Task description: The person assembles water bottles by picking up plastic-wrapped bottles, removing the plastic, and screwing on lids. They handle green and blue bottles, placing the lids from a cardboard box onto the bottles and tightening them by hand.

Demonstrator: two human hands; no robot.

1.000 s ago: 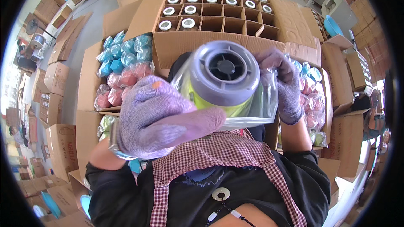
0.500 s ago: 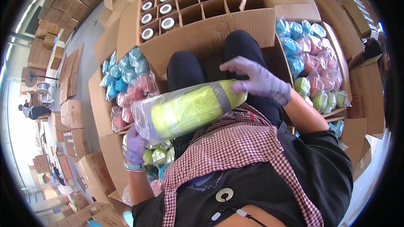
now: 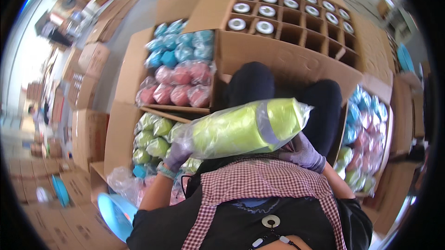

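Two gloved hands hold one bagged green bottle [image 3: 241, 129] across the lap.
Left hand [image 3: 178, 153] grips its near-left end; right hand [image 3: 303, 151] cups underneath, near right; the divided box [image 3: 296, 11] lies far.

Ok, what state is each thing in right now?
Lime-green bottle in clear plastic bag: lying sideways, held at both ends.
Left hand: gripping the bag end.
Right hand: under the bottle.
Divided cardboard carton: open, partly filled.
Carton of bagged blue and pink bottles: open, full.
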